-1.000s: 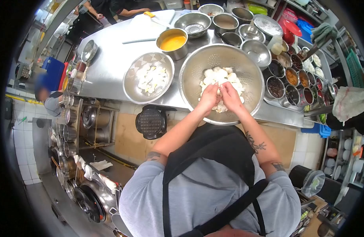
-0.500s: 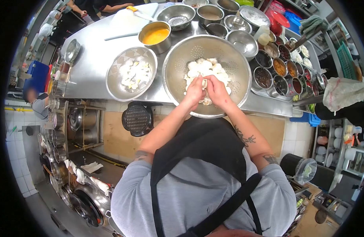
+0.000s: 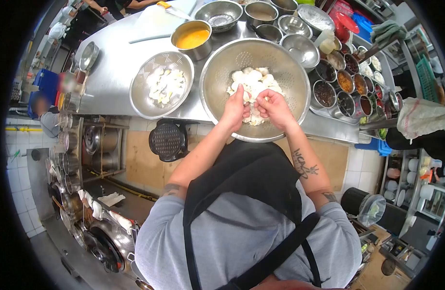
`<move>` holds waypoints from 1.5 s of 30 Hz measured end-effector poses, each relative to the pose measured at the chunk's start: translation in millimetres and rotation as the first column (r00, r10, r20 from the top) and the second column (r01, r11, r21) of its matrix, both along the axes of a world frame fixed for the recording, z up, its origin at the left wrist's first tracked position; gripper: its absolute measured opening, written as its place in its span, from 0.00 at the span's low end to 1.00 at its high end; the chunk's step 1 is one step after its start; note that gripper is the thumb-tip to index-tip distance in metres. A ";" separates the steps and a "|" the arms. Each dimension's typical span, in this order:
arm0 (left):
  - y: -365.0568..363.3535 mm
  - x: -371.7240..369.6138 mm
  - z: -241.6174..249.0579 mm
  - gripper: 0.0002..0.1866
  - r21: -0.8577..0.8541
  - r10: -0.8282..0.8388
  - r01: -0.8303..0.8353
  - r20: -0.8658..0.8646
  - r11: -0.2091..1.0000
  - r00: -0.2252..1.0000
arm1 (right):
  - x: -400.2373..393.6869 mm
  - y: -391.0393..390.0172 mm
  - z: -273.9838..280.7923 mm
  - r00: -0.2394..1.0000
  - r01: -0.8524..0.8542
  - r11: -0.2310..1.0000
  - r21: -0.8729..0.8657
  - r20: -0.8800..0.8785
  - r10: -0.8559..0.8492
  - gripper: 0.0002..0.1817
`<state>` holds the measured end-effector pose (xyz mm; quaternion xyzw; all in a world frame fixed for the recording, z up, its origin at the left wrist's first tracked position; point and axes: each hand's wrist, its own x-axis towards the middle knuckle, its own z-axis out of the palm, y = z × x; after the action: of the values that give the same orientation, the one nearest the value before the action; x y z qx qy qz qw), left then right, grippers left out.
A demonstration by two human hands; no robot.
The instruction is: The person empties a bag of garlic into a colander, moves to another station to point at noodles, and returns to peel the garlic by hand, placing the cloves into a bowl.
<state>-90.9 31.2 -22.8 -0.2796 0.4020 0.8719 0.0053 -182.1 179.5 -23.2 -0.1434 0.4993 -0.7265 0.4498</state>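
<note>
A large perforated steel colander (image 3: 220,65) sits at the table edge in front of me, with a heap of pale, whitish food pieces (image 3: 254,83) in it. Over the heap, my left hand (image 3: 236,111) is closed, its thumb raised and its fingers curled round a small white piece. Beside it, my right hand (image 3: 276,110) pinches at the same spot with thumb and fingertips. The fingers partly hide what is between them. On the left, a smaller colander (image 3: 140,99) holds whitish-yellow pieces (image 3: 165,86) spread over its bottom.
A steel pot of orange liquid (image 3: 191,38) stands behind the two colanders. Beyond are a white board (image 3: 157,24) with a knife (image 3: 174,9) and several steel bowls. Many ingredient pots (image 3: 324,93) crowd the right. A black stool (image 3: 168,140) stands below the table.
My hands have moved slightly apart, and the fingers show more clearly. The view has shifted a little. Both colanders stay in place on the table.
</note>
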 end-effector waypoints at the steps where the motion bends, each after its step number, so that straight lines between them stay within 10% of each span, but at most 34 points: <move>1: -1.5 0.2 -1.0 0.22 0.030 0.015 -0.015 0.000 0.999 1.000 | 0.5 1.4 1.6 0.997 0.013 1.000 -0.027 0.079 -0.011 0.06; 6: -1.2 -4.6 -4.1 0.22 0.149 0.128 -0.133 0.040 0.980 0.991 | -7.5 -6.1 15.9 0.846 0.201 0.967 -0.154 0.526 -0.092 0.08; 10: -4.0 -14.4 -24.1 0.19 0.167 0.153 -0.160 0.055 0.973 0.987 | -1.0 -45.6 71.3 0.917 0.040 0.931 -0.362 0.383 0.109 0.10; 14: 0.1 -6.0 12.8 0.20 0.150 0.122 -0.090 -0.220 0.985 0.968 | 20.3 -100.1 104.3 0.975 -0.093 0.979 -0.182 0.185 0.127 0.12; 18: -6.4 -1.9 -15.8 0.30 0.319 -0.008 0.138 -0.376 0.938 0.927 | 23.5 -167.7 91.1 0.899 -0.231 0.971 0.062 0.394 0.189 0.28; 22: -8.0 -14.4 -21.3 0.27 0.199 -0.064 0.131 -0.311 0.971 0.948 | 17.1 -201.3 92.2 0.986 -0.092 0.972 0.218 -0.116 0.120 0.34; 27: -4.5 -4.8 -0.4 0.19 0.167 0.059 -0.037 -0.128 0.985 0.990 | -13.0 -106.6 91.5 0.933 0.011 0.987 0.160 -0.357 0.048 0.19; 31: 0.5 -7.6 -11.2 0.20 0.153 0.027 -0.011 -0.101 0.988 0.995 | -26.1 -27.6 26.6 0.698 0.269 0.930 0.251 -0.716 -0.009 0.14; 34: 5.5 -5.3 -12.4 0.20 0.092 -0.015 0.023 -0.082 0.995 0.997 | -7.7 -4.0 17.5 0.653 0.254 0.843 0.474 -0.727 0.211 0.15; 45: 9.0 -4.0 2.6 0.20 -0.134 -0.252 0.254 0.034 0.958 0.967 | -2.2 13.1 -4.8 0.744 0.188 0.923 0.335 -0.662 0.089 0.14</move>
<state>-94.8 40.3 -20.1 -0.2331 0.4933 0.8319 0.1008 -184.4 192.6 -28.0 -0.2893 0.7615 -0.5277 0.2408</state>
